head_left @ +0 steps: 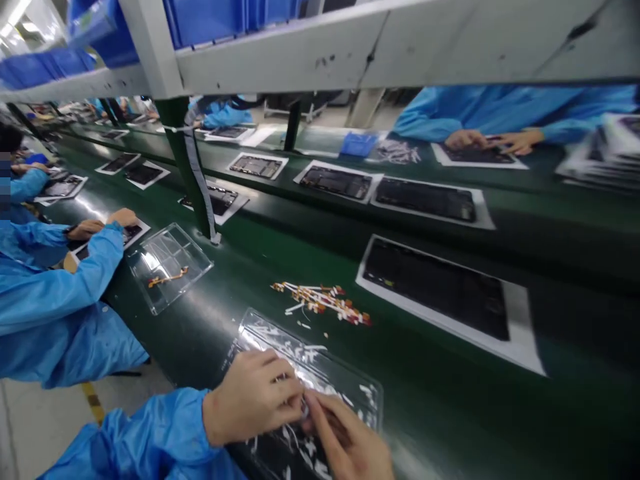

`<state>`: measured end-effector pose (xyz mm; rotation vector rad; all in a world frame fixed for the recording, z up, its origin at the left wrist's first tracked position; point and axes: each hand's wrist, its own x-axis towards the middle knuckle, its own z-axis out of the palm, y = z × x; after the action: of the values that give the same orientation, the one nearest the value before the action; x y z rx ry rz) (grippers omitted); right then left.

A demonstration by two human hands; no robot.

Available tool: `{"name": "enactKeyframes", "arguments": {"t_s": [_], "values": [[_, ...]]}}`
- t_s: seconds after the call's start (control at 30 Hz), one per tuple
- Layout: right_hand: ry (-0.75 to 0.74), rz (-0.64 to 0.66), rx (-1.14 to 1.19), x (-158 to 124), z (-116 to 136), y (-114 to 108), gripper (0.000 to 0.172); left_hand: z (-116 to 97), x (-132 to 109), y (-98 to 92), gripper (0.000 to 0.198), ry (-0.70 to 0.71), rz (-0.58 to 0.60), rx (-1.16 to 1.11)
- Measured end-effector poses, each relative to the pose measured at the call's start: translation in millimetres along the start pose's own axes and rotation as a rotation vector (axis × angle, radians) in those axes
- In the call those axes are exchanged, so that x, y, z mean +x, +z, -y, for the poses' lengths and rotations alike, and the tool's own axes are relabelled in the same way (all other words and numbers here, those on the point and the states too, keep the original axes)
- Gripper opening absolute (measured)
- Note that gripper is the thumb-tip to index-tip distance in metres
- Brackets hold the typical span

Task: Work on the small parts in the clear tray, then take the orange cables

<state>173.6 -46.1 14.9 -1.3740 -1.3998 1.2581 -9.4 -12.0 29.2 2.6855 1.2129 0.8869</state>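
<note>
My left hand (257, 395) is closed, its fingers bent into a pinch. Fingertip to fingertip with it, my right hand (353, 437) is closed as well. Something small and pale shows between the fingertips, too little of it to name. Beneath both hands lies a clear plastic tray (373, 390), with scraps of white strip strewn over it. Just beyond the tray is a pile of small flex cables (325, 301), orange and white with some red ends.
A dark device panel on a white sheet (435, 287) lies to the right; several similar ones line the bench behind. A clear divided tray (173, 263) holds one orange flex cable. A green post (193, 173) supports the overhead shelf (300, 63). Blue-sleeved co-workers sit left and opposite.
</note>
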Motion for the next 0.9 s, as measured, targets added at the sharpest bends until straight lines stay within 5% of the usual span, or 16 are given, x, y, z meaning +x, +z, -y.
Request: {"name": "enactKeyframes", "arguments": {"t_s": [0.17, 0.27, 0.37, 0.5, 0.9], "values": [[0.014, -0.046, -0.065, -4, 13, 4, 0.034, 2, 1, -4.1, 0.005, -0.068, -0.015, -0.069], [0.004, -0.052, -0.099, -2, 17, 5, 0.030, 12, 6, -8.6, 0.008, -0.277, -0.030, -0.286], [-0.062, -0.103, -0.068, 2, 17, 4, 0.026, 23, 11, -13.4, 0.015, -0.485, 0.093, -0.626], [-0.036, -0.061, -0.043, 5, 15, 4, 0.025, 25, 15, -15.0, 0.014, -0.455, 0.287, -0.843], [-0.030, 0.177, -0.012, 3, 19, 7, 0.017, 33, 19, -25.6, 0.016, -0.539, 0.147, -0.957]]}}
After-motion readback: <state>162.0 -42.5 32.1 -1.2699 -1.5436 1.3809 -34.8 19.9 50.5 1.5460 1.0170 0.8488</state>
